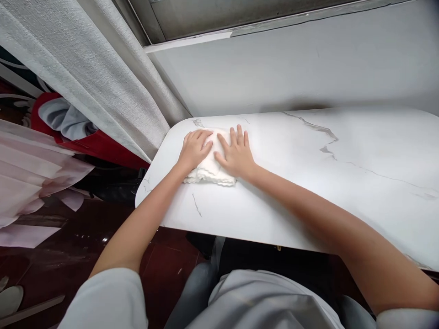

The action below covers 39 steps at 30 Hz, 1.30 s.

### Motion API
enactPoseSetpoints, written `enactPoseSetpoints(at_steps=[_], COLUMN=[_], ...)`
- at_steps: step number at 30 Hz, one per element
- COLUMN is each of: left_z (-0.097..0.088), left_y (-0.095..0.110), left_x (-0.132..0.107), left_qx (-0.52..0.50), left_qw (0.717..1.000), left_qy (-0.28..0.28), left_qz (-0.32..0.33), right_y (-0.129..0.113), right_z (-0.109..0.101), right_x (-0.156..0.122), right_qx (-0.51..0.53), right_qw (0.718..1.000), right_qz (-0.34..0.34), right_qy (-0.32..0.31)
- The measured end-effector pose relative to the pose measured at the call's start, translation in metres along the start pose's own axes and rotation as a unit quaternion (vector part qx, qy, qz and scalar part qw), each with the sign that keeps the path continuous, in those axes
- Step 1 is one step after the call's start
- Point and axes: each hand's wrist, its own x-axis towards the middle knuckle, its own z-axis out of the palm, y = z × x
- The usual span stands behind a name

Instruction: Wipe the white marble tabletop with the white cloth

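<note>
A folded white cloth (214, 171) lies flat near the left end of a white marble-patterned table (291, 151). My left hand (195, 147) rests on the cloth's left side, fingers stretched out and pointing right. On the right side of the cloth, my right hand (236, 153) presses down with its fingers spread, the tips reaching toward the wall. Both palms face down, and neither hand grips the fabric. Layered, wavy edges of the cloth show at its near side; the parts under my hands are hidden.
A light grey curtain (113, 68) hangs beside the table's left end. Behind the table is a pale wall (291, 68) below a window frame (219, 18). Left of the curtain, a red container (113, 148) holds grey fabric, with sheer pink cloth (30, 178) nearby.
</note>
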Motion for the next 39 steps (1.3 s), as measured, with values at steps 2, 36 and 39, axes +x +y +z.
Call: enactPoseSetpoints(at_steps=[2, 36, 39], left_z=[0.007, 0.023, 0.019], left_y=[-0.003, -0.09, -0.099], left_x=[0.018, 0.126, 0.123], left_qx=[0.004, 0.016, 0.009], left_qw=[1.0, 0.996, 0.997], left_qy=[0.013, -0.043, -0.046], left_qz=[-0.026, -0.082, -0.065], right_y=[0.011, 0.026, 0.017], right_z=[0.001, 0.025, 0.031], right_x=[0.015, 0.138, 0.14], right_qx=[-0.003, -0.039, -0.055], right_qw=[1.0, 0.997, 0.997], right_qz=[0.024, 0.05, 0.049], right_qy=[-0.006, -0.037, -0.032])
